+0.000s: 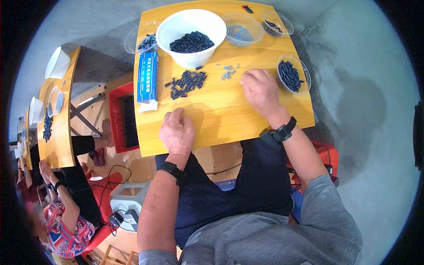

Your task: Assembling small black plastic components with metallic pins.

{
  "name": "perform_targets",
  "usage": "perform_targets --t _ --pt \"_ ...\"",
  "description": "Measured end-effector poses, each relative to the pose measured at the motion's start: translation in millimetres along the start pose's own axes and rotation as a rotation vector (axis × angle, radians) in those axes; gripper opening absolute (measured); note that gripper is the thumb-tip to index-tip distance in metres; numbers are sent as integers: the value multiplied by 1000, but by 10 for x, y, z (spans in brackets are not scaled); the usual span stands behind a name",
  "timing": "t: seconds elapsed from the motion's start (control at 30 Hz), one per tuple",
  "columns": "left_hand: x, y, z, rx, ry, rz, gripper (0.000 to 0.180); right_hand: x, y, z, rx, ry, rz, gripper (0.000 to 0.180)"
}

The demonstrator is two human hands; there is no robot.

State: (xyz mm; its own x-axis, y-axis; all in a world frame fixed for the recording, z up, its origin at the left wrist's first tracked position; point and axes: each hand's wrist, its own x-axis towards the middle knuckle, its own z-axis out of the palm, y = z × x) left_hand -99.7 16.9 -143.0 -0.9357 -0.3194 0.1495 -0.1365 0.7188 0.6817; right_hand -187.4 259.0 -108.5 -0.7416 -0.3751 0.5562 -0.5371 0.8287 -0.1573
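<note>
My left hand (177, 131) is at the table's near edge, fingers curled together. Whatever it may hold is hidden. It is nearest to a loose pile of small black cylindrical pieces (187, 84). Farther right, my right hand (260, 92) rests low over the wooden table (216, 119) with its fingers closed, and I cannot make out anything in them. Just left of it lies a small scatter of silvery metal pieces (229, 72), like pins or screws. On its other side stands a clear round tub (308, 84) with black cylinders (290, 76) inside.
A white bucket (194, 56) of black pieces stands at the back, with clear tubs (244, 42) beside it. A blue box (148, 81) lies at the left edge. Left of the table are a red crate (117, 119) and another person's hand (45, 170) at a second table.
</note>
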Motion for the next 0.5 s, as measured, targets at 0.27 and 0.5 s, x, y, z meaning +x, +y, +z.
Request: perform_targets --t 0.27,0.5 --pt "-7 -13 -1 -9 14 4 18 309 -561 371 352 -224 -58 20" --pt "-16 12 -15 -41 7 -12 20 359 -581 552 285 -331 -77 16"
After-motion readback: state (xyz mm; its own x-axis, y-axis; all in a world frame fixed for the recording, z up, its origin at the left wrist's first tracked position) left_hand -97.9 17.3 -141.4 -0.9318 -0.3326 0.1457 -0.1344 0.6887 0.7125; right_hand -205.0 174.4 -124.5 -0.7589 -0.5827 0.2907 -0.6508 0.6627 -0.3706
